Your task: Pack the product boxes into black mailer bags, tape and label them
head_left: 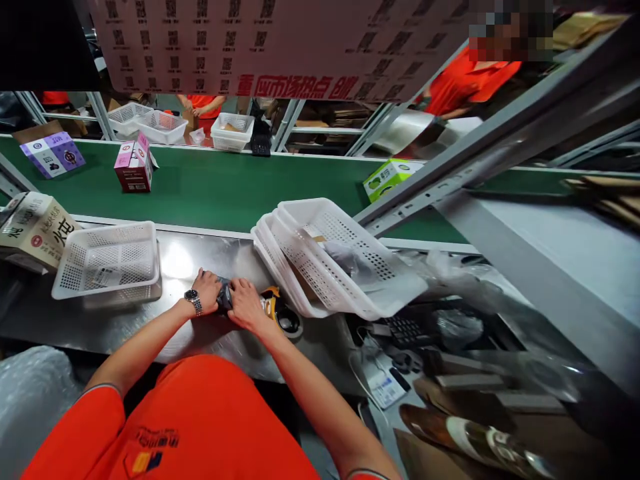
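At the metal worktop (177,250), my left hand (207,291) and my right hand (247,305) are closed on a small dark package (225,297) that lies between them. Its surface looks like shiny dark plastic, and the fingers hide much of it. A yellow and black tape dispenser (283,315) stands just right of my right hand. Beyond it, several white perforated baskets (345,260) are nested and tilted, with clear plastic and a brown piece in the top one. To my left lies another white basket (107,260).
A green conveyor belt (210,180) crosses behind the worktop. It carries a purple carton (53,153), a pink and maroon carton (135,170) and a green carton (387,179). A metal post (450,160) slants at right, above a keyboard (407,330) and a bottle (475,440). Co-workers stand across the belt.
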Demonstrator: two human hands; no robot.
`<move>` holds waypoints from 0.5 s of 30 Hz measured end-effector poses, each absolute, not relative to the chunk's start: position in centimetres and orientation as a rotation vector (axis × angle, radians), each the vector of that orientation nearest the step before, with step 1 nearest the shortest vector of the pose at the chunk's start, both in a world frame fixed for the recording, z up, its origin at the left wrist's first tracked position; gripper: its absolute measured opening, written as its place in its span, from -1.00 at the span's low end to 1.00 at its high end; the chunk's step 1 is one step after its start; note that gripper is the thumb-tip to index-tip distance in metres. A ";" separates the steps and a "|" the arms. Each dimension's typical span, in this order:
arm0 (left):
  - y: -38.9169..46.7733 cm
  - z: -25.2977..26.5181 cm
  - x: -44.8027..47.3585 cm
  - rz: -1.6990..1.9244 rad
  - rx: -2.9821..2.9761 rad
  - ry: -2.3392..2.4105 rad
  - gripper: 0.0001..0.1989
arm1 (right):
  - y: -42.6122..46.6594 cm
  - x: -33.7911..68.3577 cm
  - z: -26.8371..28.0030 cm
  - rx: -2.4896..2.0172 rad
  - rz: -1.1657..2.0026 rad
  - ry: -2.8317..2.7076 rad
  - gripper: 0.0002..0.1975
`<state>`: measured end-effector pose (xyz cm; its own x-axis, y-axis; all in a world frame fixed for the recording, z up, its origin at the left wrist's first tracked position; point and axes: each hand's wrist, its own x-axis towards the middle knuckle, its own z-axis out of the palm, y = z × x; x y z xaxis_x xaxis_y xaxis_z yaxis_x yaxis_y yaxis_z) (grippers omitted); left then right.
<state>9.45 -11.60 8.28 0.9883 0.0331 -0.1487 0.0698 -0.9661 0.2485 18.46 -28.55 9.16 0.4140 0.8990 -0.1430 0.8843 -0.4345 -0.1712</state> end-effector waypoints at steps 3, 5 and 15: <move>-13.0 8.9 9.2 -0.192 2.987 0.127 -0.59 | -28.2 18.2 10.4 -2.658 0.351 -1.683 -0.61; -13.8 9.0 9.0 -0.194 3.043 0.180 -0.54 | -28.1 18.2 10.7 -2.688 0.411 -1.651 -0.59; -15.4 8.6 8.7 -0.133 2.784 0.534 -0.60 | -29.2 25.3 8.8 -2.005 0.973 -1.541 -0.31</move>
<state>8.68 -15.39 8.64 0.9265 0.3466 -0.1462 0.3747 -0.8850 0.2764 25.31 -29.17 8.82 0.1370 0.9534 -0.2687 0.6528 -0.2910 -0.6994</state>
